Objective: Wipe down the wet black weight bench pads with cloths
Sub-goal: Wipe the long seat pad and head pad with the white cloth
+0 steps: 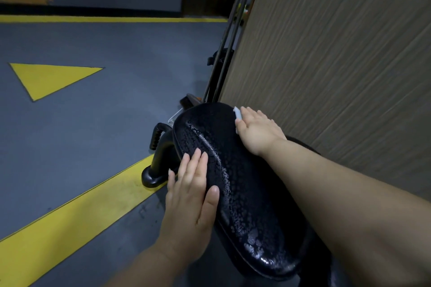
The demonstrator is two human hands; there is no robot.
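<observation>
A black bench pad [235, 184] runs from the lower right toward the centre, beaded all over with water droplets. My left hand [191, 196] lies flat with straight fingers on the pad's left edge. My right hand [255, 129] presses down at the pad's far right end, over a pale cloth [238, 113]. Only a small strip of that cloth shows past the fingers; the remainder is hidden under the palm.
A wood-grain wall panel [338, 65] stands close along the pad's right side. Black machine handles and frame parts [156, 147] sit left of the pad, with thin rods [229, 37] rising behind. Grey floor with yellow stripes [77, 207] lies to the left.
</observation>
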